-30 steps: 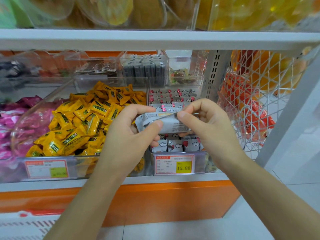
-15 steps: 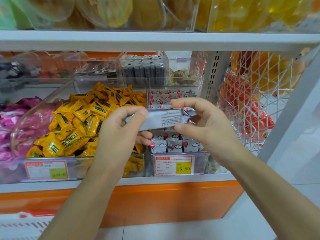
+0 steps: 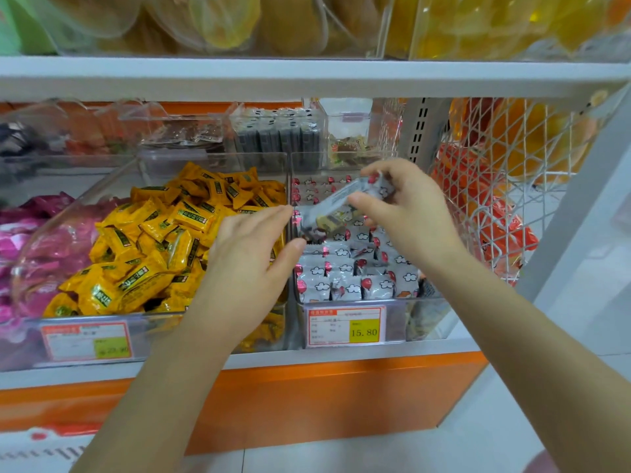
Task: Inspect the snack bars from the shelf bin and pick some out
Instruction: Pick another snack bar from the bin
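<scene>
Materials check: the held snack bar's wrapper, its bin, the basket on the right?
The snack bar wrapper is probably thin plastic or foil film: printed, slightly glossy, crinkled at the ends. The bin is clear rigid plastic, likely acrylic: its contents show through and its edges glint. The basket looks like white coated metal wire, a thin open mesh.

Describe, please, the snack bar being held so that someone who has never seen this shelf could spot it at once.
On the white shelf, find the clear bin with the 15.80 price tag, right of the yellow packets. Above it the right hand pinches one silver-grey snack bar. Unlike its neighbours standing in rows in the bin, it is held up at a slant.
</scene>
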Demonstrator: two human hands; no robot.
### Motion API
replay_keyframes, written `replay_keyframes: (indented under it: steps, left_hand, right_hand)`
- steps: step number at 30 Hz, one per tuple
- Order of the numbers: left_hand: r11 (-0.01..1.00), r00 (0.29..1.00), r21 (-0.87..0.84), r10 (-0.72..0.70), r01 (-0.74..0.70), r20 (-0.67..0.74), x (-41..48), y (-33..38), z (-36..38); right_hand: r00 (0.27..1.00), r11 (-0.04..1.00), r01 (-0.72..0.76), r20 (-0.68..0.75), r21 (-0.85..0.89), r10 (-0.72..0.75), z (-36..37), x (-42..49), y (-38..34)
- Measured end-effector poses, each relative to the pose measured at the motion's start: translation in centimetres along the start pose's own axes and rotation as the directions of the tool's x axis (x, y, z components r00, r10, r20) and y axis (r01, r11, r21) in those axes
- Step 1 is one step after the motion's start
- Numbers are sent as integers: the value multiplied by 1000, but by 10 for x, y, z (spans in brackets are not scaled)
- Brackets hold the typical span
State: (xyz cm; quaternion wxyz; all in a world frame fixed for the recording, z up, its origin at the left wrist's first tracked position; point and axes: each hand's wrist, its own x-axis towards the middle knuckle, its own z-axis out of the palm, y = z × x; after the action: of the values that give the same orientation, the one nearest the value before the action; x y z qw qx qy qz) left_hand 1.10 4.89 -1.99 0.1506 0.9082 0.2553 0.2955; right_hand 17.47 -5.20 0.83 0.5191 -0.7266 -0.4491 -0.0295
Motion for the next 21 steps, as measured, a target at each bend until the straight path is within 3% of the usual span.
replay_keyframes:
  steps: [4,8,13,16,19,21]
  left_hand:
    - [998,1000,-61,-16,17,20,0,-3,0]
    - [997,999,-69,-27,29,26,-1,-5,-1]
    - [994,999,-99,-36,39,29,-1,-3,0]
    - [994,999,-105,-39,41,25,-1,-3,0]
    - [992,999,-117,-36,38,20,-2,-3,0]
    - [990,999,-135,-39,41,15,-2,-2,0]
  right_hand:
    - [981,977,143,150,-158,-120,14,14,-3]
    - [929,952,197,356,-234,-104,37,25,-2]
    - [840,760,432,524,-486,-142,45,29,11]
    - [826,746,422,557,-515,-83,45,34,12]
    - [881,879,268,470,-395,-58,43,46,4]
    - [918,914,204,392,-350,-55,44,53,-1]
